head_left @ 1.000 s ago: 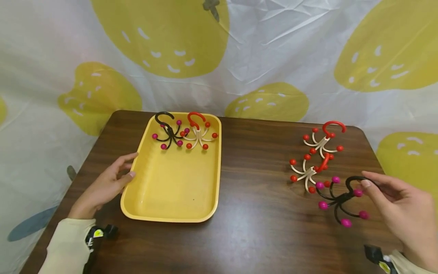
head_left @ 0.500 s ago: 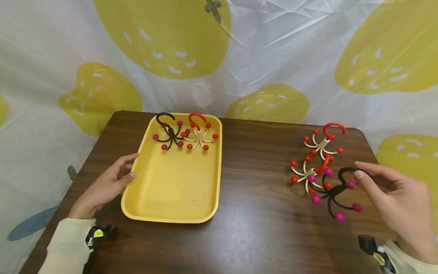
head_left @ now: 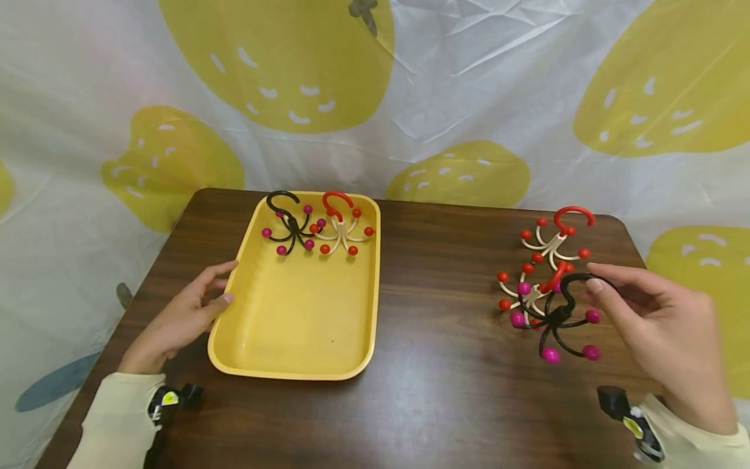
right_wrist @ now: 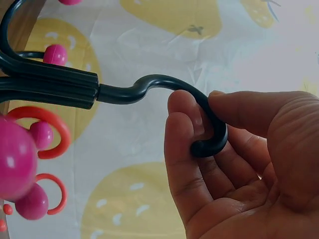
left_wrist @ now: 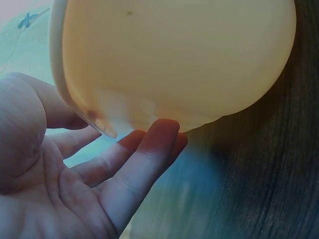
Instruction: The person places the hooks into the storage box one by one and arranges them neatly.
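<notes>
In the head view my right hand point(head_left: 662, 319) pinches the curved end of a black multi-arm hanging hook point(head_left: 560, 316) with magenta ball tips. The right wrist view shows thumb and fingers around the hook's bend point(right_wrist: 217, 124). Behind it are two white hanging hooks with red balls: one point(head_left: 551, 245) farther back, the other point(head_left: 530, 296) partly covered by the black one. My left hand point(head_left: 180, 316) touches the left side of a yellow tray point(head_left: 375, 312), its fingers point(left_wrist: 132, 181) fairly straight against the outer wall.
At the tray's far end lie another black hook point(head_left: 291, 225) with magenta balls and a white hook point(head_left: 340, 231) with red balls, side by side. The brown wooden table point(head_left: 445, 365) ends at a fruit-print cloth point(head_left: 457, 78) hanging behind it.
My right hand has moved left and slightly away from me with the black hanging hook, which now overlaps the nearer white hook in view. The left hand and the tray stay still.
</notes>
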`<state>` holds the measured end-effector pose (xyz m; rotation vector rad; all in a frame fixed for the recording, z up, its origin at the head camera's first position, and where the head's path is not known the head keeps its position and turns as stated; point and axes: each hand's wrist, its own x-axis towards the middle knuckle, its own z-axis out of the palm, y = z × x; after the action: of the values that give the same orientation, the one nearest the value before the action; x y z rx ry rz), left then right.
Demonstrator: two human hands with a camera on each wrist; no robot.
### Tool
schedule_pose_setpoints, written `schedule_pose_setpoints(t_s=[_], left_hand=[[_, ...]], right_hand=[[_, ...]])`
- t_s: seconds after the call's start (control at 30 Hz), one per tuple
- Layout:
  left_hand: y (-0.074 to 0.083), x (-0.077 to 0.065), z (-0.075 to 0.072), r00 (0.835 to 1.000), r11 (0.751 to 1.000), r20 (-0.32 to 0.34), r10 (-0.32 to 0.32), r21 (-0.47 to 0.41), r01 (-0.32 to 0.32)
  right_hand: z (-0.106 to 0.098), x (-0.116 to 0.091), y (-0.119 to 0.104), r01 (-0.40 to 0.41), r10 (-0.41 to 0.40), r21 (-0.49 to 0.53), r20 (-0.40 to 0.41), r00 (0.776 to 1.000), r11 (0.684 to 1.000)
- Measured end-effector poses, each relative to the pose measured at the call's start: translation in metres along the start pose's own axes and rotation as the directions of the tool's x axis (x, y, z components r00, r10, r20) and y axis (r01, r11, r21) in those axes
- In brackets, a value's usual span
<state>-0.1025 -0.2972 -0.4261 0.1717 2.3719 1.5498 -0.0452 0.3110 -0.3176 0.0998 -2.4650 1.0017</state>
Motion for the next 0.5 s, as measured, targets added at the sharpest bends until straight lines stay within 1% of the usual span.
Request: schedule_pose_setpoints(t_s=[0.23, 0.5], left_hand=[[-0.003, 0.0, 0.0, 1.0, 1.0, -0.006, 0.008, 0.002, -0.008], [-0.001, 0.001, 0.0, 1.0, 1.0, -0.004, 0.006, -0.006, -0.006]], right_hand=[[0.003, 0.0, -0.01, 0.037, -0.04, 0.098, 0.032, 0.999, 0.995], [0.005, 0.0, -0.021, 0.096, -0.101, 0.176, 0.016, 0.995, 0.98]])
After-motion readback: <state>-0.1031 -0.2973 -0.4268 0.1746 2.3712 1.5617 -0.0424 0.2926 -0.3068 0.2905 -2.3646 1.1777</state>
